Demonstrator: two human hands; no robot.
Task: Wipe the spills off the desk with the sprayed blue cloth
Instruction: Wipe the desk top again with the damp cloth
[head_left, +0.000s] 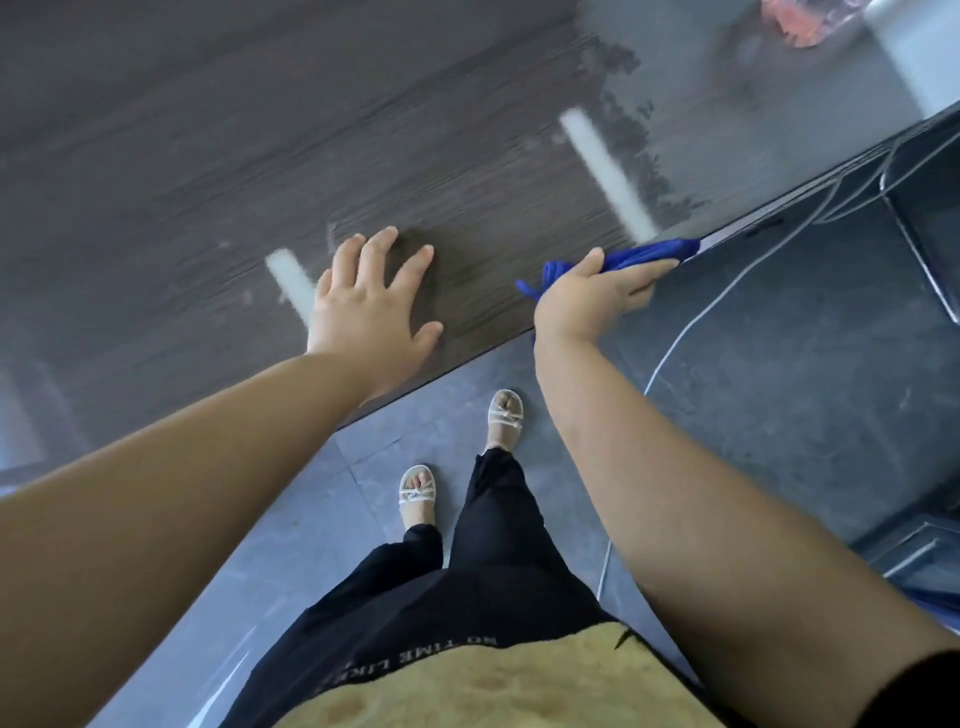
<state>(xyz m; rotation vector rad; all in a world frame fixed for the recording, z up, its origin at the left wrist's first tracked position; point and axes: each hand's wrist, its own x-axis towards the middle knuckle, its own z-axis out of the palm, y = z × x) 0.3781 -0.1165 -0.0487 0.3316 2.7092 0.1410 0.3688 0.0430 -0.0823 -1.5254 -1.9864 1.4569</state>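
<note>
Blue cloth (649, 253): grasped by right grip (589, 296) at desk (208, 156) edge.
Left grip (371, 299): released, laid flat on desk.
Remaining: wet patch (701, 104) judged unwiped.

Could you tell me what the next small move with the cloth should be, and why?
Probably sweep the blue cloth, held by the right hand at the edge of the desk, forward into the blotchy wet-looking patch just beyond it, while the left hand braces flat.

head cam | steep downward look, frame tilted | close over desk (218, 156) edge | floor (779, 389) beneath
</note>
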